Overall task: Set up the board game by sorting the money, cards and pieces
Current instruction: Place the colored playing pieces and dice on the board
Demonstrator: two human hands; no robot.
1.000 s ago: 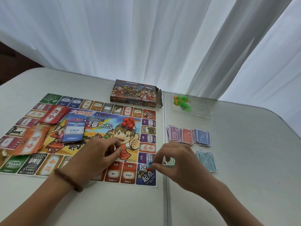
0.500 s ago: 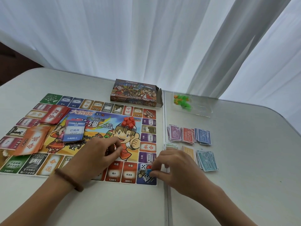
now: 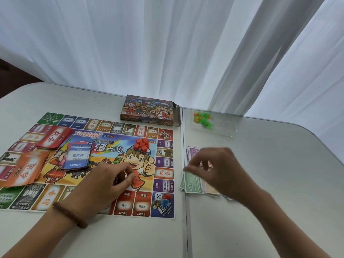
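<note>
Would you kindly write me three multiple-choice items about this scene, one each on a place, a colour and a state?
1. The white dotted die lies: A on the blue corner square of the colourful printed game board; B on the bare table; C on the banknotes.
2. The small cubes piled mid-board are: A green; B red; C yellow.
3. The end flap of the printed cardboard game box is: A open; B taped shut; C torn off.
Key: A, the die sits on that corner; B, the pile is red; A, the flap stands out.

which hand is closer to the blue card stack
Left. The left hand lies just right of the blue card stack; the right hand is off the board, over the money.
</note>
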